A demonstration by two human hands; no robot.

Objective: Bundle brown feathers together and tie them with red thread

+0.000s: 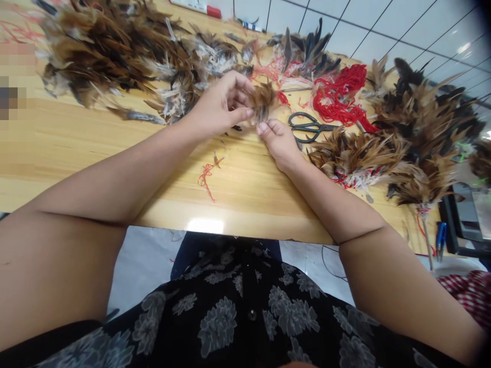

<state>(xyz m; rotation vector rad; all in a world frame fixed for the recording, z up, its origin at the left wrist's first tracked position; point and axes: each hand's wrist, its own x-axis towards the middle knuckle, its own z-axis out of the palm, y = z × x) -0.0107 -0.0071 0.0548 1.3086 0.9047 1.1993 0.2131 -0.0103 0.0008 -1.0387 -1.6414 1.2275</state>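
Observation:
A small bunch of brown feathers (264, 96) is held between my two hands, just above the table. My left hand (230, 102) curls round its left side, thumb low and fingers bent. Its lower end is pinched in the fingertips of my right hand (282, 140), beside black-handled scissors (307, 128). What lies between the fingertips is too small to make out. Below the hands, a tangle of red thread (207, 176) lies on the wooden table (245, 204).
A big heap of brown feathers (103, 46) spreads over the back left. Red cord (341, 94) lies behind the scissors. Several feather bundles (356, 153) crowd the right, including a feather duster (425, 179) with a stick. Blue snips (441, 237) lie near a dark-framed object (464, 214).

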